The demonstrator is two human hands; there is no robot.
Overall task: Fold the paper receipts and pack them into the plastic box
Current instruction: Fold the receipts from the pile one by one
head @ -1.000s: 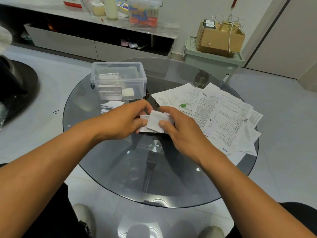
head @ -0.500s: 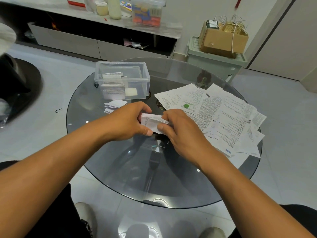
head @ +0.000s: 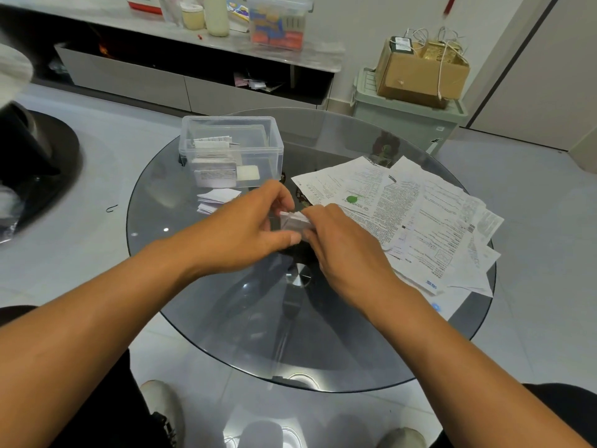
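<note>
While left hand (head: 248,227) and right hand (head: 339,244) both pinch small white folded paper receipt (head: 295,221) above round smoked-glass table (head: 226,318), folding step looks near done. Next move likely: carry it up-left of grip into clear lidless plastic box (head: 231,147). Unfolded receipts (head: 420,215) wait right of grip.

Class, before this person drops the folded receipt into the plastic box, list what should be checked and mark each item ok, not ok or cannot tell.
1. Folded receipt held in both hands: ok, left hand and right hand pinch it.
2. Fold finished and flat: cannot tell, fingers hide most of it.
3. Plastic box open on top: ok, no lid on it.
4. Room in the box: ok, its right part looks free.
5. Path to the box: ok, only a small stack of folded receipts lies in front of it.
</note>
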